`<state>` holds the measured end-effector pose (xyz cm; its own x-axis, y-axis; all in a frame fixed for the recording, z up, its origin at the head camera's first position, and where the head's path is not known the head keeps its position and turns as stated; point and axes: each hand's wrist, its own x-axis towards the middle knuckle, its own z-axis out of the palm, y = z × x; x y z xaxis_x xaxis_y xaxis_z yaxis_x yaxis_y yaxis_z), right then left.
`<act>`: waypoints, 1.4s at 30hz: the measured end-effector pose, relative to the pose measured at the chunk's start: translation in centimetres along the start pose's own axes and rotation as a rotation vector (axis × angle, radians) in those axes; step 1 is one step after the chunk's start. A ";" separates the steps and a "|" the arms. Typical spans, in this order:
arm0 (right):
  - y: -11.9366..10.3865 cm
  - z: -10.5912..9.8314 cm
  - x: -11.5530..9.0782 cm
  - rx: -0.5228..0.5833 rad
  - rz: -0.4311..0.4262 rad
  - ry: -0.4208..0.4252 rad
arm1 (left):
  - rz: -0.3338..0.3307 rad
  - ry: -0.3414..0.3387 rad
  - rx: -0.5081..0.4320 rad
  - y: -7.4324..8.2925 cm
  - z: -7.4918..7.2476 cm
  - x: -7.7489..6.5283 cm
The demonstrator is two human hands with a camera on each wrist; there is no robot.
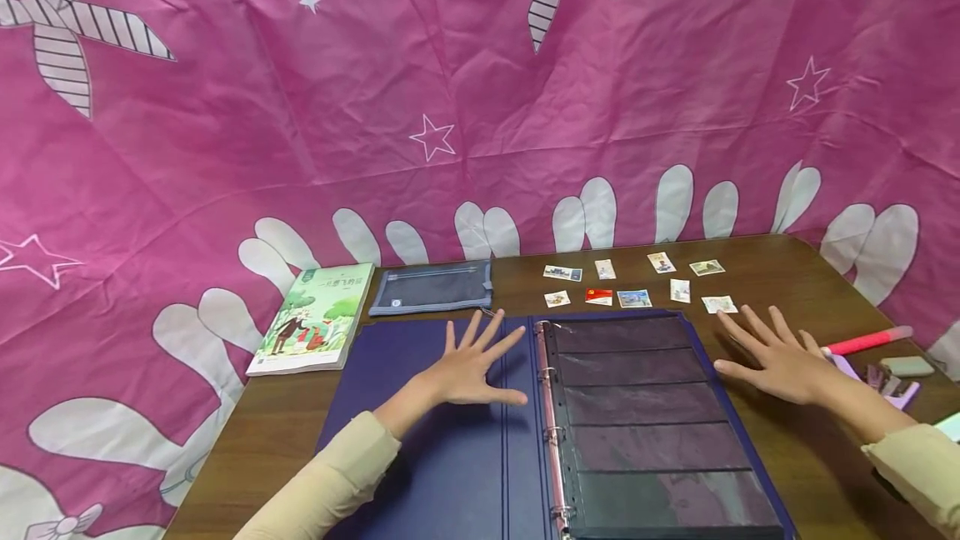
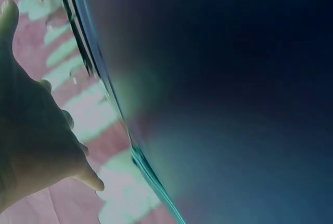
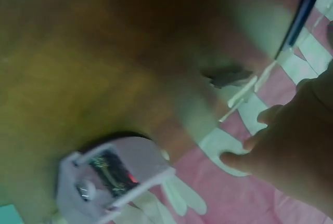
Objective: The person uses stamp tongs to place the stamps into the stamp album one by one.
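A blue ring binder [image 1: 427, 440] lies spread on the wooden table, with a black pocket page [image 1: 645, 407] on its right side. Over the binder's left cover my left hand [image 1: 468, 369] hovers, fingers straight and spread, holding nothing. My right hand [image 1: 783, 365] is spread the same way above the table, just right of the binder. Several small stamps [image 1: 634, 298] lie in two loose rows beyond the binder; one stamp [image 1: 719, 304] is close to the right fingertips. In the left wrist view the left hand [image 2: 41, 135] shows from the side, as does the right hand [image 3: 291, 146] in its own view.
A green picture book [image 1: 315, 319] and a dark zip pouch [image 1: 431, 286] lie at the back left. On the right are a red pen [image 1: 870, 340], a light purple holder [image 3: 114, 177] and a beige block [image 1: 907, 367]. A pink patterned cloth [image 1: 480, 107] hangs behind the table.
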<state>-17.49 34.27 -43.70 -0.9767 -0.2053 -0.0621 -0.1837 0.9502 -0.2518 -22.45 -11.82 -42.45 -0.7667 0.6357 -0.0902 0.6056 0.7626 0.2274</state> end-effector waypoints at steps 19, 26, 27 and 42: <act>1.5 0.7 -0.4 0.033 0.001 0.162 | 0.098 -0.042 0.127 4.7 2.7 7.4; 1.9 0.1 -0.1 0.064 0.026 0.176 | 0.098 0.003 0.238 4.7 3.0 7.7; 1.9 0.0 0.0 0.072 0.026 0.167 | 0.094 0.004 0.238 4.7 3.0 7.6; 0.9 1.2 0.7 0.100 -0.114 0.297 | 0.073 0.071 0.121 4.8 3.7 7.1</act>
<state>-18.20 34.69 -45.09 -0.9427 -0.2180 0.2525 -0.2966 0.8942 -0.3353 -24.20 -3.21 -45.58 -0.7300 0.6834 -0.0081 0.6785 0.7261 0.1115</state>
